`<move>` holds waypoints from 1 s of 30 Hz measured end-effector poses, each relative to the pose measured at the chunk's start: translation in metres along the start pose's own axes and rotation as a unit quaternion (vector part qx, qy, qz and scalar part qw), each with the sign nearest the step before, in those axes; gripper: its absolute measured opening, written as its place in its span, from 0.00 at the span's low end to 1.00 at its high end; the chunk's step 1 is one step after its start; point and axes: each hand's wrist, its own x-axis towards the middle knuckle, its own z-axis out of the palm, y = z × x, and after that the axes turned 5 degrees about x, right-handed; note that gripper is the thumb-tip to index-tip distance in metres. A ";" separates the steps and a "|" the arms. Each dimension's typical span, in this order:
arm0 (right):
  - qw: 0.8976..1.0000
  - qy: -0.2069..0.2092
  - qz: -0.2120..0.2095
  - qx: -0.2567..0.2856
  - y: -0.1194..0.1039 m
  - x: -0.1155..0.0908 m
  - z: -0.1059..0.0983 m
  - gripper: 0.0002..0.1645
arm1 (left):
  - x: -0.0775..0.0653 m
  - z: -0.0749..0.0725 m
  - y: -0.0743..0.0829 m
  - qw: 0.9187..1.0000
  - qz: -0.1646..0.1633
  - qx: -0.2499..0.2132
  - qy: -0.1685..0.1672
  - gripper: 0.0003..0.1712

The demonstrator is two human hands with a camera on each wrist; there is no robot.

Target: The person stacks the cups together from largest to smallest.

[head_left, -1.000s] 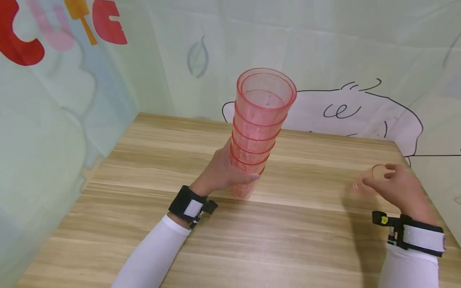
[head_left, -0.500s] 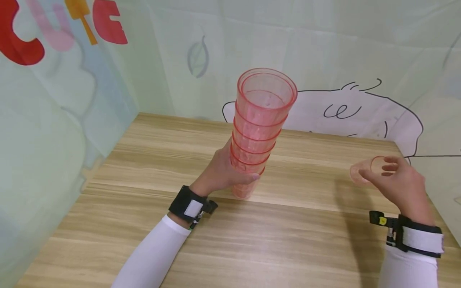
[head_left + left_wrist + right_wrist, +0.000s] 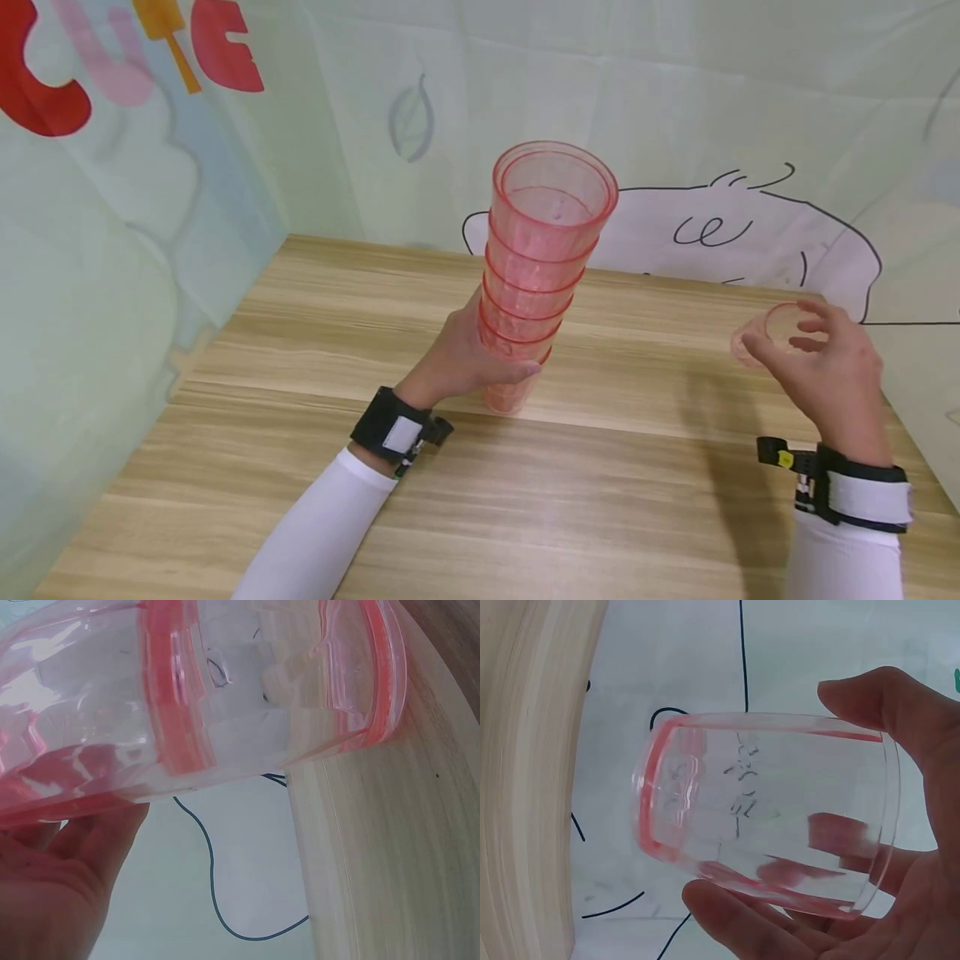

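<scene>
My left hand (image 3: 467, 357) grips a tall stack of several clear pink plastic cups (image 3: 536, 271) low down, fingers around one side and thumb across the front. The stack leans, open rim up; whether its base touches the table cannot be told. At the right, my right hand (image 3: 843, 379) holds a single clear pink cup (image 3: 746, 340) near its rim. The right wrist view shows my thumb on one side of this cup (image 3: 780, 802) and curled fingers on the other, its base apart from the table. In the left wrist view, the stack's lower end (image 3: 247, 682) fills the top.
A wood-grain table (image 3: 525, 517) extends beneath both hands. Behind it hangs a pale printed cloth (image 3: 675, 100) with line drawings, and colourful letters (image 3: 225, 46) mark the cloth on the left. Both wrists wear black straps (image 3: 388, 423) with small cameras.
My right hand has moved away toward the table's back edge, carrying the single cup. My left hand and the stack have stayed in place.
</scene>
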 end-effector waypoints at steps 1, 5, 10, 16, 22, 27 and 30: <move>1.000 0.005 -0.005 0.004 0.000 0.000 0.000 0.52 | 0.000 0.000 0.000 1.000 0.001 -0.001 0.000 0.49; 0.999 0.035 -0.017 0.015 -0.002 0.000 0.002 0.49 | 0.000 0.000 -0.001 1.000 0.006 0.001 0.003 0.48; 0.995 0.084 -0.032 0.044 -0.008 -0.001 0.007 0.47 | 0.000 0.000 0.000 1.000 0.002 -0.001 0.002 0.48; 0.989 0.114 -0.027 0.089 -0.016 -0.002 0.011 0.51 | -0.003 -0.006 0.018 1.000 -0.015 -0.009 -0.008 0.46; 0.982 0.138 -0.050 0.117 -0.020 -0.003 0.014 0.53 | 0.000 0.000 0.000 1.000 -0.004 0.002 0.003 0.47; 0.976 0.164 -0.072 0.127 -0.022 -0.003 0.015 0.49 | 0.000 0.000 0.001 1.000 -0.008 -0.001 0.001 0.47; 0.972 0.175 -0.081 0.135 -0.023 -0.003 0.017 0.47 | 0.000 -0.001 0.001 1.000 -0.012 -0.002 -0.002 0.47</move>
